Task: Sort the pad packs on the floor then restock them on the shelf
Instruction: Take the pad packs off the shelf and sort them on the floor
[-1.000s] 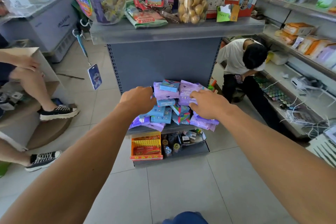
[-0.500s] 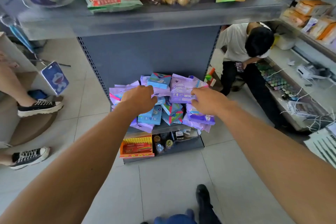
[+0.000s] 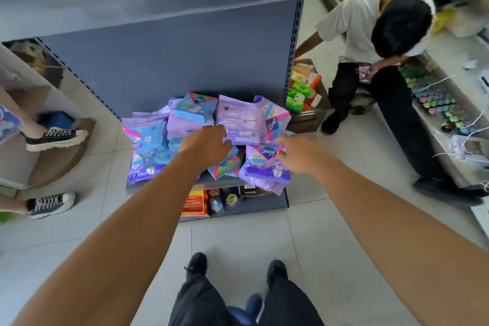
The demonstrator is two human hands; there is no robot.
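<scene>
Pad packs (image 3: pixel 239 122) heaped on the low shelf (image 3: pixel 211 182) of a grey shop rack (image 3: pixel 169 61), purple and blue wrappers overlapping, none seen on the floor (image 3: pixel 238 246) itself. Largest purple pack lying flat at the top of the heap, printed back up, long axis running roughly left to right, barcode end toward the front edge. Small blue pack (image 3: pixel 194 107) just beside it on the left, tilted, logo end pointing to the rack's back panel. Front purple pack (image 3: pixel 267 167) overhanging the shelf edge, long axis also across, slumping downward. Left hand (image 3: pixel 205 145) resting on the middle of the heap, fingers curled down over the lower edge of the big purple pack; whether gripping or only pressing, cannot tell. Right hand (image 3: pixel 296 152) touching the front purple pack near its logo, fingers loosely bent, no clear hold. Likely step: restocking, tidying the heap already on the shelf. Next move probably calls for squaring the packs by colour and drawing the overhanging one back before it slides off. Below, a bottom shelf with an orange box (image 3: pixel 193 202) and small jars. To the right, a crouching person (image 3: pixel 370 61) by another shelf; to the left, sneakers (image 3: pixel 57 136) of someone seated.
</scene>
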